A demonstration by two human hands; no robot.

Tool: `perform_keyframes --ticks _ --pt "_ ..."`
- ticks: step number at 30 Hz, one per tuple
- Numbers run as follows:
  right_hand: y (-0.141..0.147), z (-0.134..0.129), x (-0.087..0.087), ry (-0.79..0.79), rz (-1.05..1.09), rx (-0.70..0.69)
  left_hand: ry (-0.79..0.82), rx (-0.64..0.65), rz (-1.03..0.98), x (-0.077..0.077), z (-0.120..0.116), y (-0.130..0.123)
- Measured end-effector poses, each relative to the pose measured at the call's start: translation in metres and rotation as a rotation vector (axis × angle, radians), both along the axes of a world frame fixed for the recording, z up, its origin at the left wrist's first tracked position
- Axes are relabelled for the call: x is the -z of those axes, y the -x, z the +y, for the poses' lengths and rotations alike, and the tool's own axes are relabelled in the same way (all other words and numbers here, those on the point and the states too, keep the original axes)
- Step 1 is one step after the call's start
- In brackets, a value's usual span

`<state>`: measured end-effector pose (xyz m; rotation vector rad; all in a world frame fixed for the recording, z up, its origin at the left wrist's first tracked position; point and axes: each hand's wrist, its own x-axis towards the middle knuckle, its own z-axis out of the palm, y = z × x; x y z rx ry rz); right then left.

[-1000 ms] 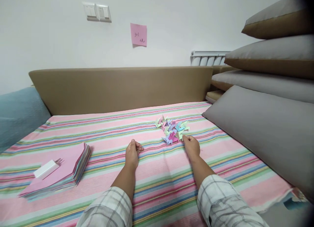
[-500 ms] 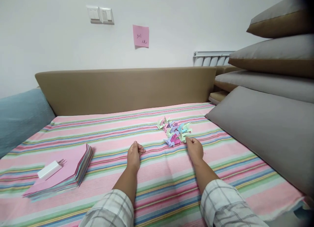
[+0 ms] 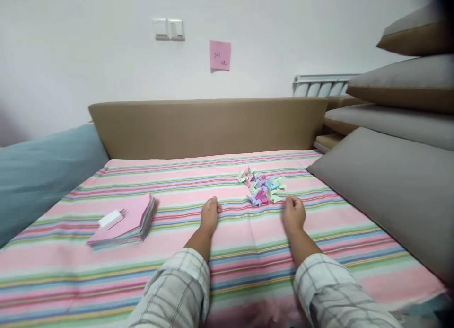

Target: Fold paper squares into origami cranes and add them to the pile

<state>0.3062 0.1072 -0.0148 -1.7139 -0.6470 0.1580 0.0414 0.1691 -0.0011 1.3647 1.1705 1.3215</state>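
Folded paper cranes (image 3: 261,187) in pink, purple, blue and pale green lie in a small pile on the striped cloth (image 3: 244,235). My right hand (image 3: 294,214) rests at the pile's right side, fingers curled in, beside the tip of a pale green crane. No paper shows in its fingers. To the left of the pile, my left hand (image 3: 210,214) lies on the cloth as a loose fist, with nothing visible in it and a gap between it and the cranes.
A stack of coloured paper (image 3: 137,208) sits on the left, a white plug-in charger (image 3: 110,219) on top. Grey cushions (image 3: 400,176) are piled along the right. A brown backrest (image 3: 213,129) runs behind, and a blue cushion (image 3: 46,169) borders the left.
The camera view has turned left, so everything sits further right in the picture. Both hands keep nearly the same place beside the cranes, fingers still curled.
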Motion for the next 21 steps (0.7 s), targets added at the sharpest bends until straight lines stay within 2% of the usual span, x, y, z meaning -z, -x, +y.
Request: perform_keyframes --ticks 4,9,11,13,16,19,21 --pt "0.021 -0.022 -0.004 -0.077 -0.015 -0.07 -0.046 0.125 0.213 -0.008 -0.025 0.022" --pt "0.078 -0.05 -0.005 -0.071 -0.059 -0.386 -0.152 0.175 0.497 -0.034 -0.056 0.081" --pt "0.1 -0.058 0.0 -0.03 -0.082 -0.549 -0.184 0.144 0.595 -0.052 -0.063 0.115" --pt "0.116 -0.063 0.006 0.002 -0.107 -0.655 -0.196 0.071 0.69 -0.07 -0.065 0.155" --pt "0.128 -0.067 0.013 0.077 -0.176 -0.71 -0.171 -0.094 0.832 -0.094 -0.064 0.218" --pt "0.131 -0.07 0.014 0.167 -0.27 -0.731 -0.118 -0.186 0.964 -0.104 -0.063 0.271" --pt "0.131 -0.071 0.012 0.227 -0.326 -0.738 -0.084 -0.18 1.043 -0.105 -0.062 0.293"
